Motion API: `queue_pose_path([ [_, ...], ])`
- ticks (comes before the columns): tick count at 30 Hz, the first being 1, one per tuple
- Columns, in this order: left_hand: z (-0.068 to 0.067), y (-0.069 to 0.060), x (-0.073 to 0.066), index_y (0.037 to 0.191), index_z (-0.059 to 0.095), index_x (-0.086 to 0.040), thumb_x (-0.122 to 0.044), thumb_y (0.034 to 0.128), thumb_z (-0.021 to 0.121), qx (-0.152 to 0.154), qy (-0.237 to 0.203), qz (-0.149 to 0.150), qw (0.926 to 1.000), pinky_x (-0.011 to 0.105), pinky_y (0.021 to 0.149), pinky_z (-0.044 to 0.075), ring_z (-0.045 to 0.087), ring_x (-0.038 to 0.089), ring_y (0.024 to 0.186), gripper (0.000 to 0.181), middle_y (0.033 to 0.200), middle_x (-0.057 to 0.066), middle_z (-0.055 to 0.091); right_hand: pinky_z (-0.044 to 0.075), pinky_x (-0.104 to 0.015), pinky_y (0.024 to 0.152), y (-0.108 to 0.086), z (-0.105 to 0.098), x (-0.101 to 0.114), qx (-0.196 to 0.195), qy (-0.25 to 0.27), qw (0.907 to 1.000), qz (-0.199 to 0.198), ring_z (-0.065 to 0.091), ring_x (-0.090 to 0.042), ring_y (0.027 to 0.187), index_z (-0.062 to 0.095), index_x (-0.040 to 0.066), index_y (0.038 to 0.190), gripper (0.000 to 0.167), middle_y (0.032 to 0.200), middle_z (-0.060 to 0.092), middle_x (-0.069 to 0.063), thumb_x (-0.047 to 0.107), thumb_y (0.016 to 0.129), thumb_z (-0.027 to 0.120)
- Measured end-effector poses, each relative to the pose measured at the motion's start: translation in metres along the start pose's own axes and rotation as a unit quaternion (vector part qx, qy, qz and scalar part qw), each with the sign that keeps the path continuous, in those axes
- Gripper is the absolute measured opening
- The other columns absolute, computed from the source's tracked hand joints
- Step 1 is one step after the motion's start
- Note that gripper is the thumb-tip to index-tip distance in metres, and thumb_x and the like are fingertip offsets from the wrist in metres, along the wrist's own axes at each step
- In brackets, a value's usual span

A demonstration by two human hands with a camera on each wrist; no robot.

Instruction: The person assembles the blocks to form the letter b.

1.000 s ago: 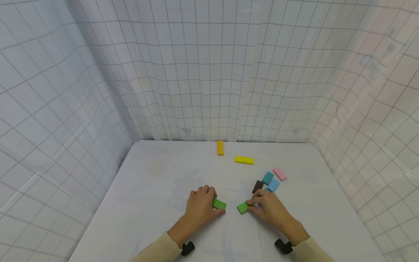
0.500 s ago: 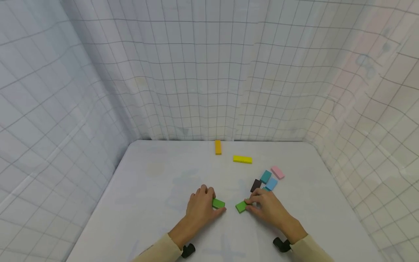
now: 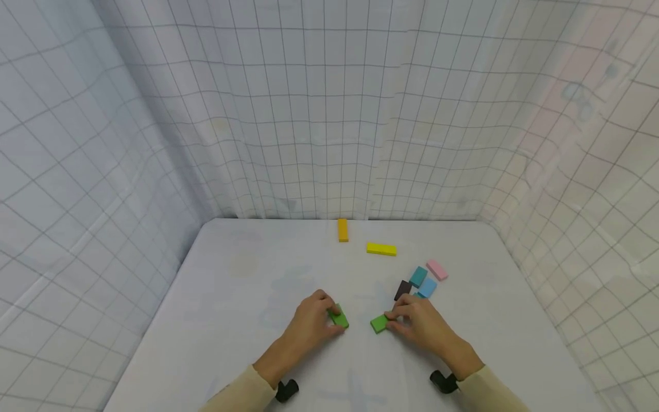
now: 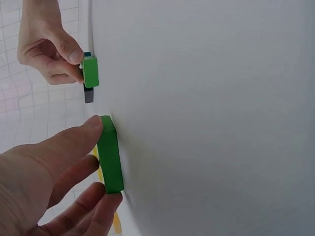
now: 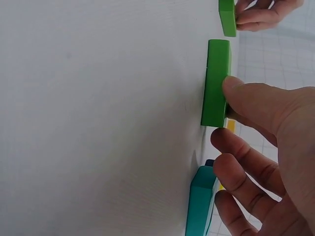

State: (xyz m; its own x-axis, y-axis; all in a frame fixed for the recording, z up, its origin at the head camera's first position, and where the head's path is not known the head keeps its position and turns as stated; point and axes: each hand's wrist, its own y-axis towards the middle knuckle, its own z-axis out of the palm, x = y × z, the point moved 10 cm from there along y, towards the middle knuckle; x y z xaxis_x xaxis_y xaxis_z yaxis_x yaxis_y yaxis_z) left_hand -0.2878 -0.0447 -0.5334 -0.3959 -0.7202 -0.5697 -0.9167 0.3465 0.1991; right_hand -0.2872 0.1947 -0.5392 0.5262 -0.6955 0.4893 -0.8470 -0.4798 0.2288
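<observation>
On the white table, my left hand point(image 3: 308, 321) pinches a green block point(image 3: 340, 318) end to end. In the left wrist view, its thumb presses one end of that green block point(image 4: 111, 160) and fingertips touch the other. To the right, my right hand point(image 3: 426, 327) holds a second green block point(image 3: 378, 324) by its right part. The right wrist view shows the thumb against the side of this block point(image 5: 215, 83), with the other fingers loosely bent. A small gap separates the two blocks. Fingers partly hide each one.
Just beyond my right hand lie a black block point(image 3: 403, 290), a teal block point(image 3: 419, 277), a light blue block point(image 3: 428, 287) and a pink block point(image 3: 437, 269). Another teal block point(image 5: 198, 201) is partly hidden. Farther back are yellow point(image 3: 381, 249) and orange point(image 3: 342, 230) blocks. Gridded curtains point(image 3: 319, 114) enclose the table.
The left green block has turned so its length points more toward me, and my left hand has shifted slightly left with it. My right hand and its block look nearly still.
</observation>
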Motion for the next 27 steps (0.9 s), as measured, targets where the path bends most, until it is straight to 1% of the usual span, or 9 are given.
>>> queue_pose_path([
  [1, 0.006, 0.002, 0.007, 0.097, 0.087, -0.011, -0.014, 0.078, 0.111, 0.002, -0.01, 0.009, 0.9999, 0.041, 0.093, 0.067, 0.076, 0.023, 0.1, 0.031, 0.109, 0.002, 0.072, 0.059, -0.022, 0.077, -0.001, 0.0, 0.0, 0.001, 0.001, 1.0, 0.003, 0.07, -0.005, 0.093, 0.094, 0.015, 0.118, 0.023, 0.106, 0.078, 0.006, 0.017, 0.096, 0.098],
  [4, 0.007, 0.002, 0.009, 0.097, 0.09, -0.01, -0.012, 0.0806, 0.109, 0.02, -0.034, 0.026, 0.9989, 0.047, 0.098, 0.069, 0.08, 0.029, 0.107, 0.025, 0.118, 0.005, 0.078, 0.06, -0.023, 0.078, -0.002, 0.0, 0.0, 0.001, 0.003, 1.0, 0.001, 0.07, -0.005, 0.093, 0.093, 0.014, 0.119, 0.023, 0.107, 0.078, 0.006, 0.017, 0.097, 0.098],
  [6, 0.007, 0.002, 0.008, 0.094, 0.09, -0.01, -0.011, 0.0822, 0.107, 0.024, -0.035, 0.038, 0.9983, 0.048, 0.101, 0.07, 0.082, 0.031, 0.111, 0.021, 0.122, 0.007, 0.081, 0.061, -0.023, 0.078, -0.002, -0.001, 0.002, -0.001, 0.002, 1.0, -0.003, 0.071, -0.006, 0.094, 0.093, 0.013, 0.119, 0.023, 0.107, 0.078, 0.005, 0.016, 0.097, 0.097],
  [7, 0.006, 0.002, 0.008, 0.093, 0.09, -0.01, -0.011, 0.0832, 0.107, 0.027, -0.036, 0.041, 0.9981, 0.049, 0.102, 0.07, 0.083, 0.031, 0.112, 0.019, 0.125, 0.008, 0.082, 0.061, -0.023, 0.079, -0.002, -0.002, 0.002, -0.001, 0.002, 1.0, -0.003, 0.071, -0.006, 0.094, 0.093, 0.013, 0.12, 0.022, 0.107, 0.079, 0.005, 0.015, 0.098, 0.097],
  [8, 0.0, 0.001, 0.001, 0.093, 0.09, -0.008, -0.009, 0.0842, 0.106, 0.031, -0.033, 0.042, 0.9981, 0.051, 0.103, 0.07, 0.083, 0.035, 0.114, 0.018, 0.126, 0.011, 0.083, 0.061, -0.023, 0.079, -0.002, -0.002, 0.002, -0.001, 0.001, 1.0, -0.002, 0.071, -0.006, 0.094, 0.093, 0.013, 0.12, 0.022, 0.108, 0.079, 0.005, 0.015, 0.098, 0.096],
  [9, 0.0, 0.0, 0.0, 0.093, 0.091, -0.008, -0.009, 0.0847, 0.105, 0.033, -0.028, 0.042, 0.9982, 0.05, 0.104, 0.07, 0.083, 0.034, 0.115, 0.017, 0.127, 0.011, 0.083, 0.061, -0.023, 0.078, -0.002, -0.002, 0.003, 0.0, 0.002, 1.0, 0.0, 0.071, -0.006, 0.094, 0.093, 0.013, 0.12, 0.022, 0.108, 0.079, 0.004, 0.014, 0.098, 0.096],
  [15, 0.001, -0.001, 0.002, 0.092, 0.092, -0.009, -0.009, 0.0859, 0.105, 0.045, -0.031, 0.043, 0.9976, 0.048, 0.104, 0.07, 0.083, 0.032, 0.117, 0.015, 0.13, 0.009, 0.083, 0.055, -0.021, 0.073, -0.002, 0.002, 0.001, 0.015, 0.01, 0.9993, 0.033, 0.065, -0.003, 0.087, 0.093, 0.012, 0.121, 0.021, 0.109, 0.08, 0.003, 0.016, 0.101, 0.093],
  [21, 0.006, -0.001, 0.005, 0.092, 0.091, -0.01, -0.011, 0.0873, 0.104, 0.048, -0.035, 0.054, 0.9968, 0.047, 0.105, 0.07, 0.084, 0.031, 0.118, 0.013, 0.131, 0.007, 0.084, 0.052, -0.02, 0.07, -0.003, 0.004, -0.001, 0.014, -0.003, 0.9979, 0.063, 0.059, 0.0, 0.081, 0.094, 0.017, 0.113, 0.012, 0.106, 0.079, 0.006, 0.025, 0.104, 0.091],
  [27, 0.003, -0.002, 0.004, 0.091, 0.09, -0.011, -0.012, 0.0874, 0.104, 0.046, -0.032, 0.068, 0.9962, 0.047, 0.104, 0.07, 0.083, 0.031, 0.117, 0.014, 0.131, 0.007, 0.083, 0.05, -0.019, 0.066, 0.0, 0.01, -0.001, 0.017, -0.001, 0.9959, 0.089, 0.053, 0.001, 0.075, 0.091, 0.016, 0.11, 0.013, 0.099, 0.076, 0.007, 0.026, 0.102, 0.094],
])
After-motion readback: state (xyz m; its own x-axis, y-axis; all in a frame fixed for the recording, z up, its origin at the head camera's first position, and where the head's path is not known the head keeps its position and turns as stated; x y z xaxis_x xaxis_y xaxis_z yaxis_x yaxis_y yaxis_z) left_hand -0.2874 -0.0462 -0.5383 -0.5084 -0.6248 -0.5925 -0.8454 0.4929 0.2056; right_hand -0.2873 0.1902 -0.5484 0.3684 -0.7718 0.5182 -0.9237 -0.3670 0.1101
